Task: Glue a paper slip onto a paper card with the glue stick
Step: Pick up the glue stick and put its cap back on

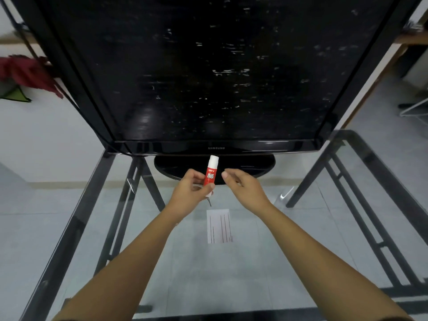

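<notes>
A person's left hand (192,188) grips the lower barrel of a glue stick (211,173) between thumb and fingers, holding it upright above the far middle of a glass tabletop (266,262), just in front of the black base of a television (215,72) that stands along the far edge. The right hand (243,185) hovers just beside the stick, empty, its fingers loosely curled and its thumb and forefinger reaching toward the cap without touching it. The step in hand appears to be uncapping: it would go best with the left hand clamping the red barrel firmly while the right pinches the white cap squarely and pulls straight along the stick's axis, so the glue inside is not snapped or smeared. The stick is a small cylinder with a red label printed in white lettering, a white cap at the top and a white base showing under the left thumb; the cap looks fully seated. A white sheet of paper (219,225), marked with several thin dark lines, lies flat on the glass nearer the person, below both hands and well clear of every edge. Whether it is the card or the slip cannot be told, and no second piece can be made out with certainty.
</notes>
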{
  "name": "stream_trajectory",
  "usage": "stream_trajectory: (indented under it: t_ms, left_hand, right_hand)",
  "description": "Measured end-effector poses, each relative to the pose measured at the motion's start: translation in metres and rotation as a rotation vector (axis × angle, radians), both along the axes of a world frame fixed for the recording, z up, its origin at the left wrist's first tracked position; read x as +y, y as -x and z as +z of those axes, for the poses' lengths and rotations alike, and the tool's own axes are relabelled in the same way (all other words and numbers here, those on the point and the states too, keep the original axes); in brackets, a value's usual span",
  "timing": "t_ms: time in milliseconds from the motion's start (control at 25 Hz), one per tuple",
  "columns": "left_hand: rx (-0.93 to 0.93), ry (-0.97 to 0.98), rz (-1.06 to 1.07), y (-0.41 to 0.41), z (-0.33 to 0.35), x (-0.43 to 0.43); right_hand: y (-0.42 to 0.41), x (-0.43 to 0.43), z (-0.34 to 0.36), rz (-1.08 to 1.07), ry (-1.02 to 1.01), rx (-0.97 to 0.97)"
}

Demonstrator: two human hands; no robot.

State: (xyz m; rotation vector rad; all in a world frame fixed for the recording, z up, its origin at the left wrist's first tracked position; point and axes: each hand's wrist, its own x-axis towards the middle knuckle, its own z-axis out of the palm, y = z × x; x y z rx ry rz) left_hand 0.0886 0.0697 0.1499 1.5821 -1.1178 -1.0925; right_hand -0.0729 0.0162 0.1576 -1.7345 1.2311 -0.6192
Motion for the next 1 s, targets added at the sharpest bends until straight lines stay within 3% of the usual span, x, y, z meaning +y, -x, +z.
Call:
stream_trajectory:
  t_ms: [480,640,800,1000]
  left_hand:
    - [-0.135,0.152,-0.01,0.012,-0.011,0.007]
    - [-0.086,0.158,0.102,0.018,-0.014,0.012]
    - [-0.18,0.21,0.131,0.022,-0.02,0.019]
    - [0.058,0.158,0.05,0.019,-0.017,0.019]
  right_hand:
    - [-0.012,0.0,0.005,-0.126,-0.247,-0.336]
    - [-0.011,-0.001,0.003,-0.187,-0.269,-0.375]
    - [-0.012,0.003,0.001,-0.217,-0.268,-0.402]
    - [-0.01,0.006,-0.001,-0.176,-0.275,-0.422]
